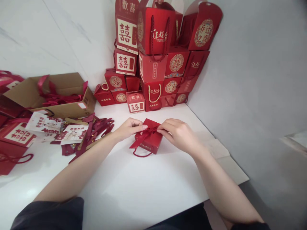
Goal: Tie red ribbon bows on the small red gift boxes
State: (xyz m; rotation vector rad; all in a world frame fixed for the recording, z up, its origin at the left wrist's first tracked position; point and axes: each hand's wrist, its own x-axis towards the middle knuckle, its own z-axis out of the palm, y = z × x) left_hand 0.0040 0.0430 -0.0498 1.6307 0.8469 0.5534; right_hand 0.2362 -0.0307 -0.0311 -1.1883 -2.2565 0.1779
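Note:
A small red gift box (153, 143) rests on the white table in front of me, with a red cord handle (142, 156) lying at its near side. On its top is a dark red ribbon (142, 139) tied in a bow, one tail hanging over the left edge. My left hand (130, 128) pinches the bow's left side between thumb and finger. At the right side, my right hand (176, 131) is closed in a pinch on the same ribbon. The fingers partly hide the knot.
Stacked red gift boxes (155, 68) stand against the back wall. To the left are a cardboard box (69, 110) with red ribbons inside, a pile of dark red ribbons (92, 132), printed cards (72, 133) and more red boxes (9, 150). A grey wall (251, 80) rises at right.

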